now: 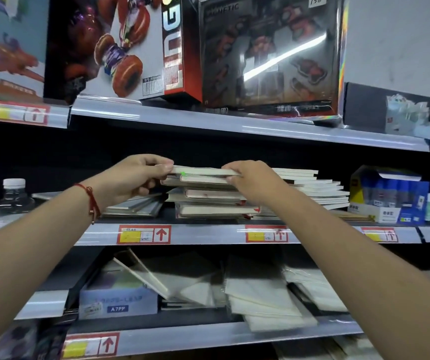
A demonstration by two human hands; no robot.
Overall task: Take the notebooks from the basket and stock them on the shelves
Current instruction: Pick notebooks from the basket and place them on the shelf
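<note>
While both of my hands reach into the middle shelf (208, 233), they hold one thin pale notebook (206, 171) flat at the top of the centre stack (208, 198). My left hand (133, 178) pinches its left end, thumb on top and fingers curled beneath; those fingers are mostly hidden under the cover. My right hand (252, 181) grips the right end, knuckles toward me, so its fingertips are out of sight behind the notebook and the stack. Whether the notebook already rests on the one below or hangs just above it, I cannot tell. A red cord bracelet (90, 200) circles my left wrist.

At 3 o'clock from the grip lies a second, wider stack of white notebooks (317, 189), partly hidden by my right forearm. At 8 o'clock a few flat notebooks (136, 205) lie low behind my left wrist. Farther toward 9 o'clock stands a clear water bottle (14, 196), its base cut off by my arm. A blue and yellow box (387, 193) sits far toward 3 o'clock.

At 12 o'clock, toy boxes (172, 45) fill the upper shelf, their tops cropped. At 6 o'clock the lower shelf holds blurred white pads (263, 297) and a pale box (117, 301) with unreadable print.
</note>
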